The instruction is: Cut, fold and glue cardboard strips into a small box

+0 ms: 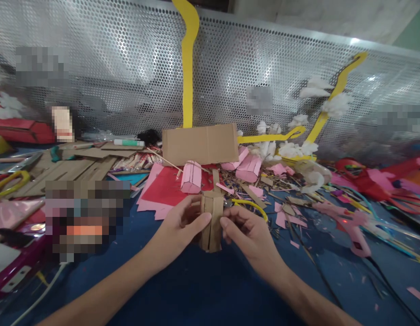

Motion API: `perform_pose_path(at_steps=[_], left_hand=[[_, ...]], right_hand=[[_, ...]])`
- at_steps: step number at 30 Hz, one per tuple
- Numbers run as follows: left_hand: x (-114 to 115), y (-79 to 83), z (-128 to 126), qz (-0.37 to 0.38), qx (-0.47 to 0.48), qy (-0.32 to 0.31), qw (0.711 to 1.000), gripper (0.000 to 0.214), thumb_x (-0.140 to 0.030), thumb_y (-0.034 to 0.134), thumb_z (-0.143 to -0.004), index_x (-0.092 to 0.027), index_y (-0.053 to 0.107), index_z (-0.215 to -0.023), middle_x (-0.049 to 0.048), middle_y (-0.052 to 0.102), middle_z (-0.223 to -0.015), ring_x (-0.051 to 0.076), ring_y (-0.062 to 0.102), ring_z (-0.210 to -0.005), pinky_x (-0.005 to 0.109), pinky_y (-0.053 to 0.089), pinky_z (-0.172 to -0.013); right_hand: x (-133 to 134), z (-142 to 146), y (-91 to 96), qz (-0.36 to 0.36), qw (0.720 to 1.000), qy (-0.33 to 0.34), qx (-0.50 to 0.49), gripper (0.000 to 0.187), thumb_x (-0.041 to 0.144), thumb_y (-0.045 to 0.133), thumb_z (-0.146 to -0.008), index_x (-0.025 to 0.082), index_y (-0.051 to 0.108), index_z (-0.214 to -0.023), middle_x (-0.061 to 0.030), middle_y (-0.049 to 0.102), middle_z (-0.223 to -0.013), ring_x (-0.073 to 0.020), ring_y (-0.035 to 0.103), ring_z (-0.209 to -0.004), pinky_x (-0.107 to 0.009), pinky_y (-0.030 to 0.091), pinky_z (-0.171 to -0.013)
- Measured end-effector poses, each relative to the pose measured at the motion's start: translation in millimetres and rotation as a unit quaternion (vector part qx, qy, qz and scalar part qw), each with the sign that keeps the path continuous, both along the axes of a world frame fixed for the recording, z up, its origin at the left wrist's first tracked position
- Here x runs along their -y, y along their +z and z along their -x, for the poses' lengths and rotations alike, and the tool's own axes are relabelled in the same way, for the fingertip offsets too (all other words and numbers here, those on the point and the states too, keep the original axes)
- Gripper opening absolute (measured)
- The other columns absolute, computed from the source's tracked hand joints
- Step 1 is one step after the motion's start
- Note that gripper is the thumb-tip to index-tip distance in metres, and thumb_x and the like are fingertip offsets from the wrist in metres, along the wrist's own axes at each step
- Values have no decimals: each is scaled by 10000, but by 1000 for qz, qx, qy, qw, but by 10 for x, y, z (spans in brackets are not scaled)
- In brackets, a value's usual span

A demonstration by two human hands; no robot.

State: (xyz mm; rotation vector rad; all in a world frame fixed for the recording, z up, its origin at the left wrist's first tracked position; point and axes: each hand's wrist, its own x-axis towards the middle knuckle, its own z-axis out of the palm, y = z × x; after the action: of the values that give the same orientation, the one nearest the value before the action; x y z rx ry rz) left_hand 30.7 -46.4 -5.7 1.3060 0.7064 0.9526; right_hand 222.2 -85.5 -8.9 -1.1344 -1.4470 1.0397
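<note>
Both my hands hold a small brown cardboard piece point(212, 220) made of upright strips, just above the blue table point(203, 280). My left hand point(181, 228) grips its left side, thumb pressed on the front. From the right, my right hand point(245, 231) pinches it with curled fingers. The piece stands upright between them, its back face hidden.
A folded cardboard sheet point(199, 144) stands behind, with pink paper boxes point(191, 177), red paper point(164, 186) and scraps around it. Yellow-handled scissors point(250, 206) lie by my right hand. A pink glue gun point(352, 226) and cables lie right. Perforated metal wall point(128, 68) closes the back.
</note>
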Motion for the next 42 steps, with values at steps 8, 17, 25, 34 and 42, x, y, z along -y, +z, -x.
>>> perform_pose_path(at_steps=[8,17,25,34,42], left_hand=[[1,-31,11,-24,1,-12,1000,443,-416,699,-936,-203,569,-1303,151,679,-1348,298,666,-1204,445,529,-1014],[12,-22,26,-2,11,-31,999,487,-393,687,-952,-296,515,-1398,85,711,-1293,220,718,-992,357,561,-891],[31,5,20,2,-14,-33,999,518,-438,676,-951,-294,493,-1415,114,677,-1359,255,720,-1057,413,562,-936],[23,-8,10,-22,-29,-68,997,489,-372,693,-949,-182,526,-1367,167,633,-1415,302,669,-1204,434,555,-980],[27,-12,-3,-31,-16,-65,997,472,-357,684,-961,-186,524,-1371,164,632,-1424,298,673,-1210,439,558,-992]], right_hand=[[-12,-3,26,4,999,15,-34,351,453,665,-960,202,576,-731,35,578,-601,-112,555,-537,-243,472,-566],[-14,16,17,20,998,24,-61,366,504,688,-936,198,576,-770,44,590,-594,-100,556,-516,-230,480,-543],[-8,12,5,25,998,1,-50,365,505,698,-923,210,554,-765,45,595,-585,-112,569,-506,-251,500,-543],[-37,11,-4,39,996,4,-74,401,533,752,-879,205,538,-794,63,598,-569,-102,600,-455,-226,493,-501],[-35,11,5,47,997,-6,-63,450,584,765,-844,213,519,-778,67,590,-569,-105,593,-442,-227,479,-479]])
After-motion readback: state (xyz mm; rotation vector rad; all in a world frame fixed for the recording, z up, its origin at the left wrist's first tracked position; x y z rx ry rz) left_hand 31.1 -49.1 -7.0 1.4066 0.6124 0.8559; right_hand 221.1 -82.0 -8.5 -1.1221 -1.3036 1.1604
